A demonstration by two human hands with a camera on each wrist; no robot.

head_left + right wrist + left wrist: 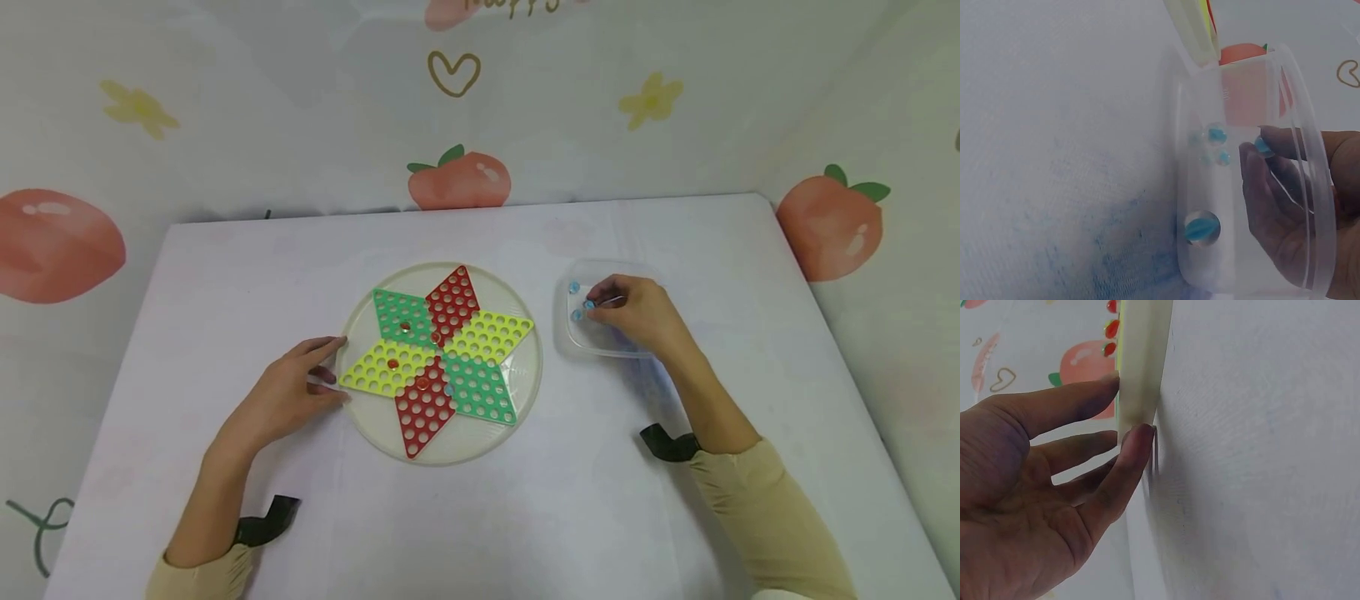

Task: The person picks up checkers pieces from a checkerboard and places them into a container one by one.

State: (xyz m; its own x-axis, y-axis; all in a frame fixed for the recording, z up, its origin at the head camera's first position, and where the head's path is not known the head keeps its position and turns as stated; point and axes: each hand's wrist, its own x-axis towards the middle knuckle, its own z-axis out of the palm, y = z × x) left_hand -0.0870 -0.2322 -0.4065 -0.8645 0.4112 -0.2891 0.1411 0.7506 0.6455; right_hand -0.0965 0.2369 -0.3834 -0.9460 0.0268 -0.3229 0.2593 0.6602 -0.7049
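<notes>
A round Chinese checkers board (465, 446) with a red, green and yellow star lies mid-table. Its rim is touched by the fingertips of my left hand (288, 387), whose fingers reach out loosely; in the left wrist view the thumb and fingers meet the board's pale side wall (1144, 369). To the right, my right hand (637, 312) reaches into a clear plastic box (600, 346). Between thumb and fingertips it pinches a blue marble (1264, 147). More clear marbles with blue cores, such as one large in the right wrist view (1202, 229), lie on the box floor.
Several red marbles, one on the yellow point (393, 364), sit in the board's holes, and a blue marble (448, 389) is near its centre. A white cloth covers the table (525, 525). Behind it hangs a fruit-patterned backdrop (300, 125).
</notes>
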